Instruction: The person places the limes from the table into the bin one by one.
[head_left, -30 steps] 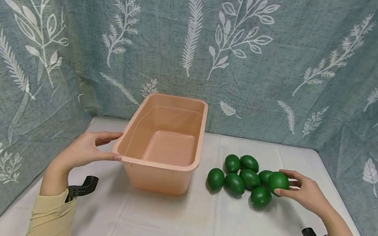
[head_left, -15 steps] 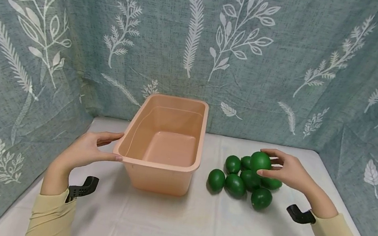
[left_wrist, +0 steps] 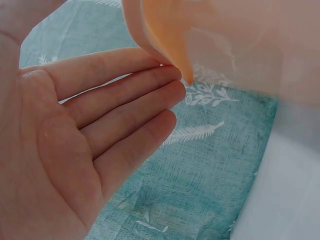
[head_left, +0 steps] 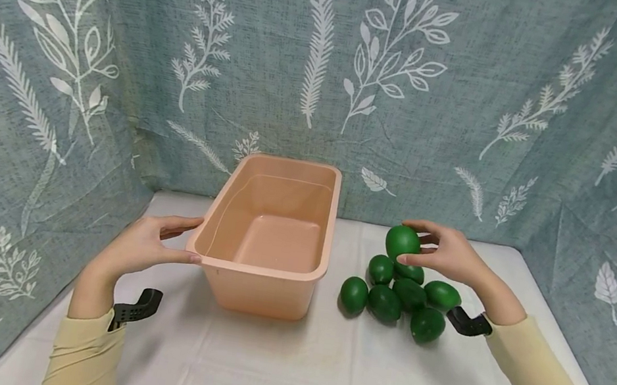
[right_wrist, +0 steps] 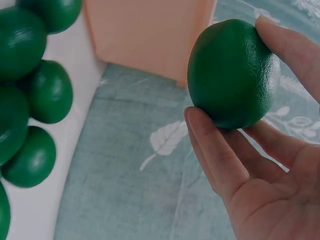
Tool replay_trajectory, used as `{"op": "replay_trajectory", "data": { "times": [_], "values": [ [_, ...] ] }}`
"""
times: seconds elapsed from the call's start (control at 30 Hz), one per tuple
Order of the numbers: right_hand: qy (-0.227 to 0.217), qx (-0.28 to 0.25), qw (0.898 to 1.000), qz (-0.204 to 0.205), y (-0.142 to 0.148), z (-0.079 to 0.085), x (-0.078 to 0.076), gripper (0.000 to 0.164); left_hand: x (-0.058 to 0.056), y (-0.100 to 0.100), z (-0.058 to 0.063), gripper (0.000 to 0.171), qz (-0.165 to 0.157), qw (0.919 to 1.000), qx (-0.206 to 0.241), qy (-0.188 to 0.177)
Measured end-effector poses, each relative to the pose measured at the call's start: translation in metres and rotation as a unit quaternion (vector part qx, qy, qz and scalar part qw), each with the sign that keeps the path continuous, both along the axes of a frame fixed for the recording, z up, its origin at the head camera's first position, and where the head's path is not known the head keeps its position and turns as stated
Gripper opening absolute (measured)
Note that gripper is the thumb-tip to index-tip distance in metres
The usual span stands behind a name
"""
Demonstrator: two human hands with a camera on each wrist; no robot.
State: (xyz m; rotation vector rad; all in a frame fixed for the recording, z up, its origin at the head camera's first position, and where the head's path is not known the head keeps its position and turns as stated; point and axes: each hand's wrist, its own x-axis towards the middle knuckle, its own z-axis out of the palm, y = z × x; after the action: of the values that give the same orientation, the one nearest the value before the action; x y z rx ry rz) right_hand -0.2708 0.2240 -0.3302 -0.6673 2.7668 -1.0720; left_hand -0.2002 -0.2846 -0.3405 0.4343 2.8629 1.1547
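In the head view my right hand (head_left: 451, 257) holds a green lime (head_left: 402, 243) between thumb and fingertips, raised above the far end of a group of limes. Up close in the right wrist view the held lime (right_wrist: 232, 75) is glossy with finely dimpled skin. My left hand (head_left: 139, 247) touches the left rim and near left corner of a peach plastic bin (head_left: 263, 292). Its fingers (left_wrist: 120, 107) are nearly straight in the left wrist view, the tips against the rim. Nothing lies on the visible floor of the bin.
Several more limes (head_left: 384, 304) lie clustered on the white cloth (head_left: 269, 373) to the right of the bin. Behind and at both sides hangs a teal curtain (head_left: 247, 43) with white leaf prints.
My right hand has lifted the lime from the right side of the group and carried it left and away from me, over the other limes. The left hand stays at the bin.
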Motion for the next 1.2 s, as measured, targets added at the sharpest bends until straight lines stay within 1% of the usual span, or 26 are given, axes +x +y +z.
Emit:
{"op": "replay_trajectory", "data": {
  "times": [0.3,0.5,0.77,1.03,1.2],
  "values": [
    [0.0,0.002,1.0,0.016,-0.028,0.016,-0.013,0.075,-0.001,-0.001,-0.002,0.073,0.001,1.0,-0.002,0.008],
    [-0.01,0.002,1.0,0.029,-0.053,0.026,-0.02,0.078,-0.002,0.0,-0.002,0.074,0.001,1.0,0.0,0.007],
    [-0.011,-0.024,0.997,0.071,-0.091,0.04,-0.026,0.074,-0.002,-0.002,-0.002,0.074,0.001,1.0,0.0,0.007],
    [-0.008,-0.039,0.992,0.117,-0.13,0.044,-0.034,0.072,0.0,-0.003,-0.001,0.074,0.005,1.0,0.004,0.002],
    [-0.001,-0.038,0.991,0.126,-0.153,0.048,-0.037,0.069,-0.001,-0.002,-0.001,0.075,0.009,1.0,0.002,0.001]
  ]
}}
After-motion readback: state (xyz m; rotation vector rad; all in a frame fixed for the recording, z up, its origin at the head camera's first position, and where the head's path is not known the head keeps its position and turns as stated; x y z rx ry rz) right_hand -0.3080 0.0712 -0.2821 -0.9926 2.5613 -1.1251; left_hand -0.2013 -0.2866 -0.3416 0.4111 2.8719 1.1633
